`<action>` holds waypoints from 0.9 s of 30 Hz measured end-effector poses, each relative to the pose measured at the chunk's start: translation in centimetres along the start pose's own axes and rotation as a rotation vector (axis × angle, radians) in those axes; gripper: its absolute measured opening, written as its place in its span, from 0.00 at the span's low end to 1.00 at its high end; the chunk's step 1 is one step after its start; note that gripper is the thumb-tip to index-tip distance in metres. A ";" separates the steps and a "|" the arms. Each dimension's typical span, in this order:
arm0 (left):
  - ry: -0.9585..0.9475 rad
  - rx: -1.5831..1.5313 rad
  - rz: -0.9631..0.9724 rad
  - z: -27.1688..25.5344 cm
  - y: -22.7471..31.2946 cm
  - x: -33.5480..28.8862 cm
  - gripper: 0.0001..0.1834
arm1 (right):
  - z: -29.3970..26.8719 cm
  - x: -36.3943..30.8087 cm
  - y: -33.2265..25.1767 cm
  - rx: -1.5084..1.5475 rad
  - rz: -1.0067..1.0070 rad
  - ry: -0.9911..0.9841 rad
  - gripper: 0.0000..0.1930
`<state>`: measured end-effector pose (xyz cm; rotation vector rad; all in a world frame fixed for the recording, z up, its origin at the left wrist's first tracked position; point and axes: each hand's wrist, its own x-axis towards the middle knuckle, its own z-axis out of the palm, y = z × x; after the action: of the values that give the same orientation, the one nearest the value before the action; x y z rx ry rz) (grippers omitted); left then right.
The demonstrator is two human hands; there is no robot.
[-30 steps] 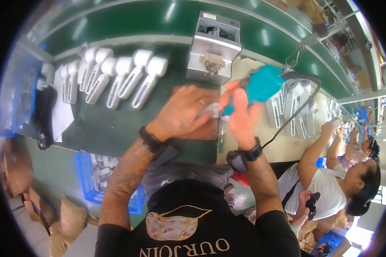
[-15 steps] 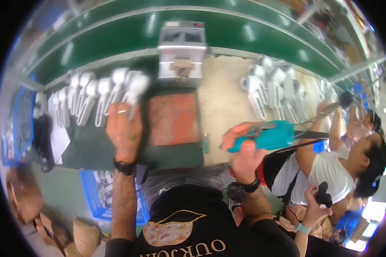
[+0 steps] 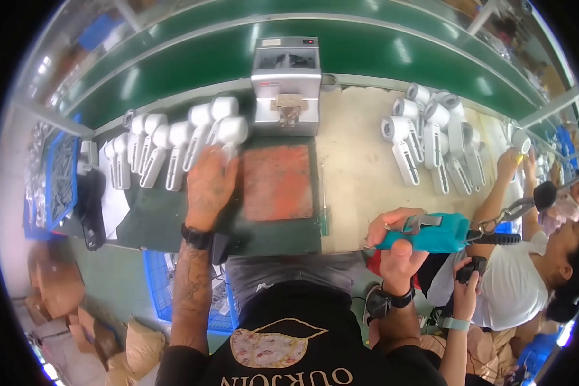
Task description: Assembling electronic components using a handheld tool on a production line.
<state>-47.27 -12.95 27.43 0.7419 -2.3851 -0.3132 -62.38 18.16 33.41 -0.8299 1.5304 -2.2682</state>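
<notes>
My left hand (image 3: pixel 209 190) is closed round the slotted handle of a white round-headed housing (image 3: pixel 231 130), at the right end of a row of similar white housings (image 3: pixel 153 141). My fingers partly hide that handle. To the right of the hand lies a worn red mat (image 3: pixel 276 183) on the dark green work surface. My right hand (image 3: pixel 395 251) grips a teal electric screwdriver (image 3: pixel 434 233) over the front edge of the table. The screwdriver lies nearly level, its tail towards a metal clip and cord on the right.
A grey boxy machine (image 3: pixel 286 87) stands behind the mat. More white housings (image 3: pixel 431 128) are grouped at the right back. A thin green-handled screwdriver (image 3: pixel 324 219) lies beside the mat. Blue crates (image 3: pixel 154 283) flank the table's left side. Co-workers (image 3: pixel 514 270) are close on the right.
The housing at my left hand was blurred by motion and now shows sharply, resting by the row. My right hand has shifted right and nearer with the electric screwdriver. The whole view has shifted slightly.
</notes>
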 end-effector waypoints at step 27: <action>-0.475 -0.360 -0.038 15.5 23.5 7.8 0.23 | -1.5 -2.4 -1.6 0.061 0.081 -0.117 0.20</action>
<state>-72.16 2.36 28.16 0.5894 -2.6365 -1.0011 -61.25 21.13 33.72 -0.8519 1.4102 -2.1570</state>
